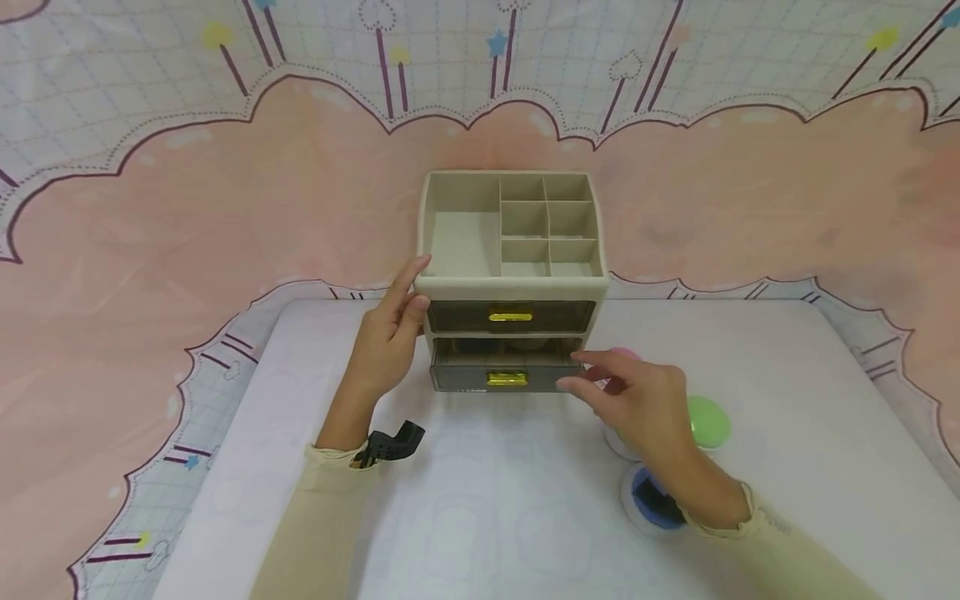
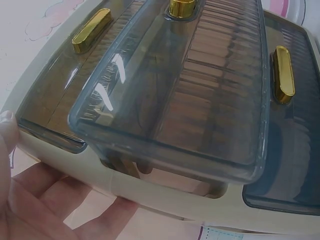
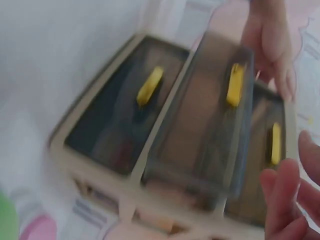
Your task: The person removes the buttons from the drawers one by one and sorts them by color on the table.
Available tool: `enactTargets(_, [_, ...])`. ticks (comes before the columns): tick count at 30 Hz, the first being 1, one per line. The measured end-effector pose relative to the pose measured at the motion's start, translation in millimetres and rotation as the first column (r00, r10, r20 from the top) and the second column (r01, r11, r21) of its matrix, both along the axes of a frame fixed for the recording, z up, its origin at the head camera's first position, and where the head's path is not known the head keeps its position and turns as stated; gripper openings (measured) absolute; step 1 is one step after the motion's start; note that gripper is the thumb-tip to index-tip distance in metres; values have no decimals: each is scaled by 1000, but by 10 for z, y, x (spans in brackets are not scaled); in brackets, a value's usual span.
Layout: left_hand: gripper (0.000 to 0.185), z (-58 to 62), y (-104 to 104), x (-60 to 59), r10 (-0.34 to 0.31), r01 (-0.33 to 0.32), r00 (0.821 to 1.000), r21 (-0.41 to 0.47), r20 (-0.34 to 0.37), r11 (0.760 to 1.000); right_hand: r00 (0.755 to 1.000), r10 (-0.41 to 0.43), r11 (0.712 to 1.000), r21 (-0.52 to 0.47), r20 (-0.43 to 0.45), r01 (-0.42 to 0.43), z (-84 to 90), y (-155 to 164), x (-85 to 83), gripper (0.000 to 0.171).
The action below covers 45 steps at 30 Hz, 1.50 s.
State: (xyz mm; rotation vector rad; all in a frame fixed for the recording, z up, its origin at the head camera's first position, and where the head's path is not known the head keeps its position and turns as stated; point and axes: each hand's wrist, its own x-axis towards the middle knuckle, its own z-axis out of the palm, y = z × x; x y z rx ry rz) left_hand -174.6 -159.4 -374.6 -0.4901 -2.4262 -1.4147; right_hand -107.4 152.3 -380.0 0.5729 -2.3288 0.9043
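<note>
Drawer unit (image 1: 517, 288): middle of the counter's (image 1: 487, 500) rear edge. On top: large compartment (image 1: 465, 242) left, six small compartments (image 1: 525, 221) right. Middle drawer (image 1: 461, 380): pulled forward, between upper drawer (image 1: 465, 317) and lower drawer (image 2: 287, 140). Left fingers (image 1: 408, 277): at the unit's left side. Right fingers (image 1: 602, 361): near the middle drawer's right end. Round items (image 1: 708, 422): between unit and the counter's right edge.

organizer: cream | drawers (image 1: 461, 381): smoky grey | handles (image 1: 507, 379): gold | sleeves (image 1: 315, 517): beige | backdrop (image 1: 225, 192): peach, purple-outlined scallops

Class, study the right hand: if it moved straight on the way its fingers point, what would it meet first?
Probably the nearer end of the open drawer: the right hand points towards it, though whether they touch is unclear.
</note>
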Motion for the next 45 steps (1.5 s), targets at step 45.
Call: enactTargets(45, [49,-8,-8,10,8,-8,1000,-17,-4,1000,957,44,995,-98,285,-17,-293,-628,-285,9])
